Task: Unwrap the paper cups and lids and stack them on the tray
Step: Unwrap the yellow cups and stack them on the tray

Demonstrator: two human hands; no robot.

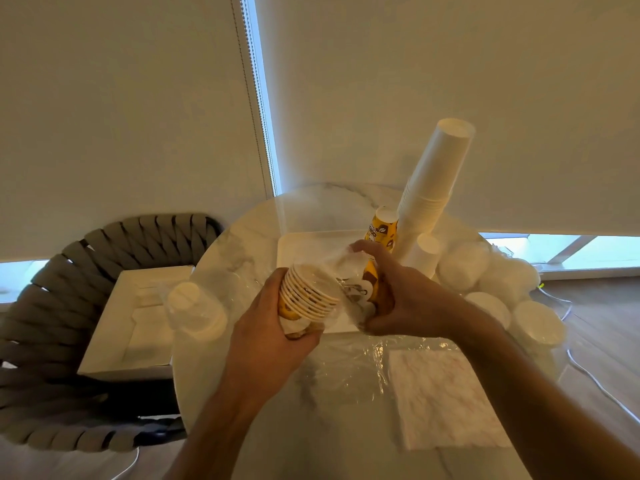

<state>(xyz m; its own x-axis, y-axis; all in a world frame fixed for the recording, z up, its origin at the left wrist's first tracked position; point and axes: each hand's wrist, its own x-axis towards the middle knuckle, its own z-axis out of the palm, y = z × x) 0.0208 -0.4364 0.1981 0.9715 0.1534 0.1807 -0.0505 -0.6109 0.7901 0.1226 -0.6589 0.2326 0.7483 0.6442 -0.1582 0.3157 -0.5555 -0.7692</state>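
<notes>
My left hand (273, 327) grips a short stack of yellow patterned paper cups (308, 294), rims facing the camera, above the white tray (301, 247). My right hand (398, 292) grips the clear plastic wrap (349, 268) that covers the stack's far end. On the tray stand a tall leaning stack of white cups (433, 188), a shorter white stack (424, 254) and a yellow patterned stack (381, 226). White lids (464, 268) lie piled to the right of the tray.
A wrapped bundle of lids (194, 308) lies on the round marble table (242, 237) at the left. Loose plastic film (346, 368) and a white napkin (443, 396) lie in front. A woven chair (52, 306) holds a white box (128, 323).
</notes>
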